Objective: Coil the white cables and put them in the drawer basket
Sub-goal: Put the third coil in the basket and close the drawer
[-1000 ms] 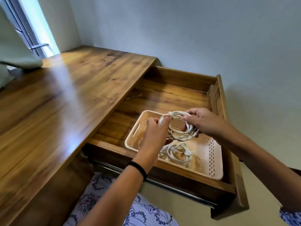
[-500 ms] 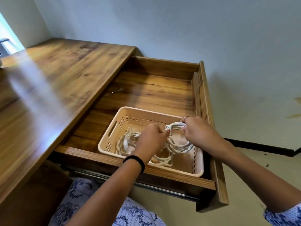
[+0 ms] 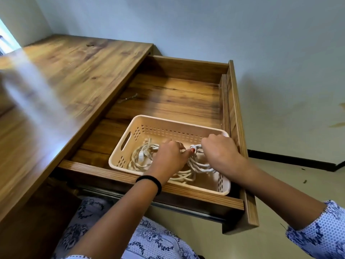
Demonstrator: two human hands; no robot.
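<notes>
My left hand (image 3: pixel 168 157) and right hand (image 3: pixel 220 154) reach forward side by side, knuckles up, fingers curled. Both pinch the coiled white cable (image 3: pixel 196 165). A black band circles my left wrist (image 3: pixel 149 182).

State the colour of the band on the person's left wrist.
Black; the band shows plainly in the head view, the only one.

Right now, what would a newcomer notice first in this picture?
Two hands meet over a cream basket in the open wooden drawer: the left hand and right hand both grip a coiled white cable. Another white cable already lies in the basket's left part.
</notes>
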